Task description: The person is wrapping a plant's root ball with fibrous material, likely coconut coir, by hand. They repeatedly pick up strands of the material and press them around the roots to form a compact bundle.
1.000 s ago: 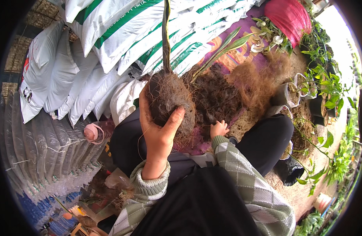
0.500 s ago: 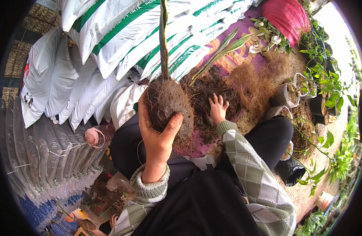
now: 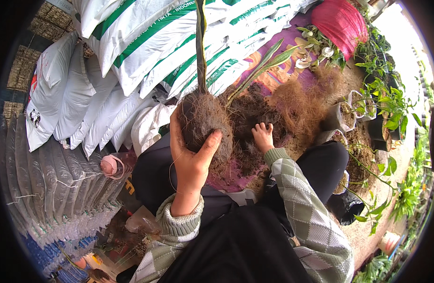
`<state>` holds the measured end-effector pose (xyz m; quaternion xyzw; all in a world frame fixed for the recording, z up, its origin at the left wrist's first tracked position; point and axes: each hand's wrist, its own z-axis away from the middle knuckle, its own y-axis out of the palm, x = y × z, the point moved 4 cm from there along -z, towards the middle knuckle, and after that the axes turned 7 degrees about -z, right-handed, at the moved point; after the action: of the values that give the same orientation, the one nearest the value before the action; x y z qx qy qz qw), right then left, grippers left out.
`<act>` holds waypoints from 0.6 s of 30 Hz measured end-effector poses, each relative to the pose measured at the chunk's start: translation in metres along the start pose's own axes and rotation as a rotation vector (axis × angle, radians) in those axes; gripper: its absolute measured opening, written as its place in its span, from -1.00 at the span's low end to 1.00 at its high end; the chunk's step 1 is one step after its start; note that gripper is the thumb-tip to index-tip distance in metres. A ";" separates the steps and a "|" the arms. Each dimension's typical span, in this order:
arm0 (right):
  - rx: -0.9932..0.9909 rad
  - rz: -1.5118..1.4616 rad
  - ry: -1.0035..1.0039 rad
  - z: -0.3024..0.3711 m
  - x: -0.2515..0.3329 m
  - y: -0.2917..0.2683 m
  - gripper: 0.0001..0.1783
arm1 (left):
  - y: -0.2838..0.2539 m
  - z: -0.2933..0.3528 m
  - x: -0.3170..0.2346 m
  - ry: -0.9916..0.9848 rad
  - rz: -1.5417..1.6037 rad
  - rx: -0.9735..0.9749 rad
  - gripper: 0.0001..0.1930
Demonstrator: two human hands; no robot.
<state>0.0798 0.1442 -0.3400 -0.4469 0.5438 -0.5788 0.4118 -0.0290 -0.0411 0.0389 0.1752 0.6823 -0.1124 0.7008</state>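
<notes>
My left hand [image 3: 191, 162] is wrapped round a ball of soil and fibre [image 3: 198, 120], thumb across its front. A single long leaf with pale edges [image 3: 201, 47] stands up out of the ball's top. Over the dark soil heap [image 3: 247, 115] is my right hand [image 3: 262, 138], its fingers curled into the soil; the fingertips are partly hidden. Behind the heap, another long-leaved plant [image 3: 259, 70] leans up to the right.
Brown coconut fibre [image 3: 304, 104] lies on a purple patterned mat [image 3: 299, 33]. White sacks with green stripes [image 3: 146, 42] are stacked at the far left. A pink-lidded bottle [image 3: 112, 165] is left of my knee. Potted plants [image 3: 384, 127] line the right side, near a red sack [image 3: 339, 26].
My right hand has drawn slightly back toward me, and its spread fingers have curled in. The left hand with the root ball has barely moved.
</notes>
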 end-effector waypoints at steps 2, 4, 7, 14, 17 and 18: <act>-0.004 -0.028 0.015 0.008 0.006 -0.002 -0.84 | 0.002 0.000 0.000 0.003 0.004 -0.008 -0.36; 0.056 -0.162 0.080 0.014 0.015 -0.012 -0.78 | 0.003 0.001 0.002 0.006 0.023 -0.005 -0.38; 0.112 -0.241 0.250 0.030 0.027 -0.021 -0.70 | 0.004 -0.001 0.005 0.021 0.070 0.024 -0.40; 0.004 -0.408 0.452 0.045 0.030 -0.019 -0.58 | 0.014 -0.003 0.014 0.098 0.120 0.017 -0.51; 0.025 -0.862 0.571 0.031 0.019 -0.022 -0.52 | 0.018 -0.003 0.018 0.097 0.101 0.018 -0.50; 0.096 -0.865 0.590 0.027 0.019 -0.031 -0.44 | 0.014 -0.003 0.024 0.099 0.021 -0.001 -0.49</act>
<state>0.1007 0.1209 -0.3072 -0.4291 0.3751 -0.8215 -0.0156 -0.0252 -0.0252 0.0158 0.1873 0.7144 -0.0960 0.6673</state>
